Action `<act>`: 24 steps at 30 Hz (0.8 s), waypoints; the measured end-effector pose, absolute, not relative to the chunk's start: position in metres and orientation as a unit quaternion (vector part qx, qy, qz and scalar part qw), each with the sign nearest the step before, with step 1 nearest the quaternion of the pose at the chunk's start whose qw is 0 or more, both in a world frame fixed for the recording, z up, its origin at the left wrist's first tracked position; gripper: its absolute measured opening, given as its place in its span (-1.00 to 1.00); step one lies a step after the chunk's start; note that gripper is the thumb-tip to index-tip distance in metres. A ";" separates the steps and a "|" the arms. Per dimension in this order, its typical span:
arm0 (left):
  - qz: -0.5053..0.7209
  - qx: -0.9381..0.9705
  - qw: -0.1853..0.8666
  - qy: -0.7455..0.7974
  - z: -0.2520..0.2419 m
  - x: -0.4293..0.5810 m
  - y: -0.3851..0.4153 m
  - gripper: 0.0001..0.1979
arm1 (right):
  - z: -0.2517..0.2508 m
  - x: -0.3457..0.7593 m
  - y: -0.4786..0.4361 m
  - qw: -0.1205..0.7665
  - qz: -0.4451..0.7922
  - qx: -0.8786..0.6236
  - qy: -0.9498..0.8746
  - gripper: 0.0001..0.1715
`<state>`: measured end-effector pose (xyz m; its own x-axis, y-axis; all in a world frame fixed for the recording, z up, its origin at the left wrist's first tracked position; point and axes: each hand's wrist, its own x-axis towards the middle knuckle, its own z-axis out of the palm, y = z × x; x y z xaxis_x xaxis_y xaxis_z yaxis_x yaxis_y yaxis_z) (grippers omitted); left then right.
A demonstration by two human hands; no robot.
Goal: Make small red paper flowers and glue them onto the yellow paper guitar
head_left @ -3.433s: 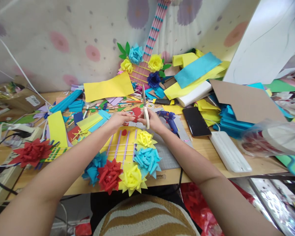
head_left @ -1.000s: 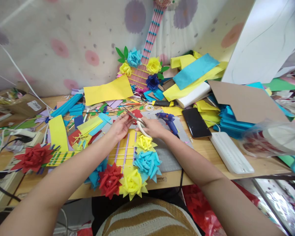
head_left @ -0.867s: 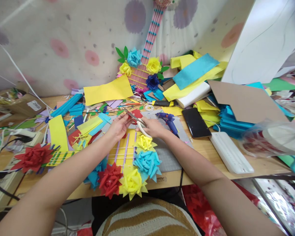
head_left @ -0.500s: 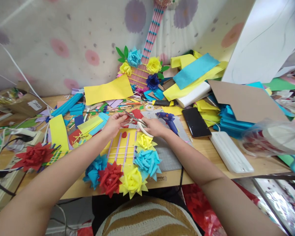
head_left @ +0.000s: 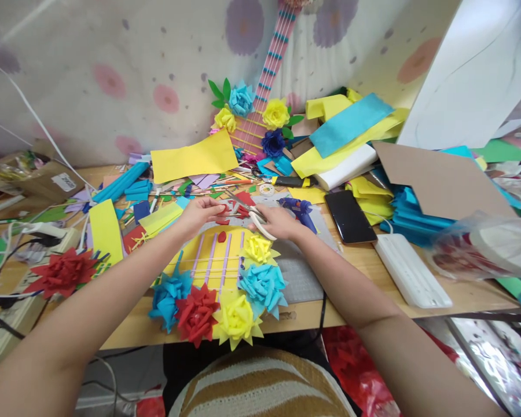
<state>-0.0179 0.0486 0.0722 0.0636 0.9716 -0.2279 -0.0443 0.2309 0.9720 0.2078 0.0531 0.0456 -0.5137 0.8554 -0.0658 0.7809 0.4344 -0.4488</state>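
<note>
My left hand (head_left: pixel 203 213) is closed in a pinch on a small red paper piece (head_left: pixel 224 209) above the work surface. Close by on the right, my right hand (head_left: pixel 276 222) grips white-handled scissors (head_left: pixel 260 225), their blades pointing up and left toward the red piece. Below both hands lies a yellow guitar-shaped craft (head_left: pixel 215 255) with purple strips, pale strings and a red spot near its top. Around its lower edge sit paper flowers: yellow (head_left: pixel 238 319), red (head_left: pixel 197 315) and blue (head_left: pixel 264 285). Red paper scraps (head_left: pixel 245 200) lie just beyond the hands.
A blue glue gun (head_left: pixel 298 211) rests on a grey cutting mat (head_left: pixel 301 272), right of the craft. Farther right are a black phone (head_left: pixel 349 217) and a white power bank (head_left: pixel 412 271). A pink paper guitar (head_left: pixel 267 75) leans at the back. Another red flower (head_left: pixel 64 272) stands left.
The scissor blades have moved away from the left fingertips, leaving a small gap. The red piece in my left fingers now shows more plainly. The view has shifted slightly.
</note>
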 end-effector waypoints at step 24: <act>0.418 0.512 0.579 0.477 0.071 -0.015 0.043 -0.76 | 0.047 0.209 0.050 0.100 0.185 -0.434 -0.876 -0.36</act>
<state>-0.0149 0.0430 0.0713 0.1948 0.9729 -0.1247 0.0041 0.1263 0.9920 0.2085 0.0504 0.0475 -0.6034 0.7973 0.0139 0.7235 0.5546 -0.4110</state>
